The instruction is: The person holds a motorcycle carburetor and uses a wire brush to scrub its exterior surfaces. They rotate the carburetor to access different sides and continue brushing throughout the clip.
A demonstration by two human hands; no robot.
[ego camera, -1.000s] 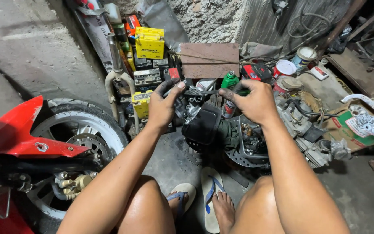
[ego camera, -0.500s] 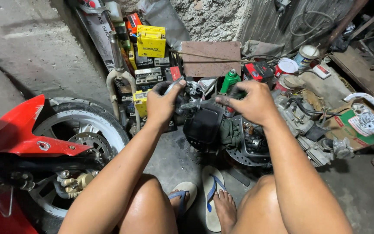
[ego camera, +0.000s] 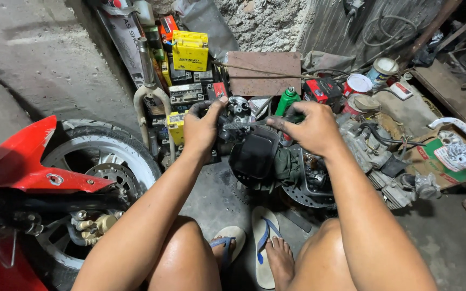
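Both hands, left hand and right hand, grip a carburetor above stained concrete floor, rough wall behind.

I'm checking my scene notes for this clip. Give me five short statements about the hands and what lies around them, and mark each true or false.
1. The left hand grips a small metal engine part. True.
2. The right hand is empty and rests on the knee. False: it is raised at the part and pinches a slim tool that points toward the left hand.
3. A green bottle stands just behind the hands. True.
4. The motorcycle wheel with the red fender lies to the person's right. False: it is on the left.
5. The person is barefoot. False: blue-strapped sandals are on the feet.
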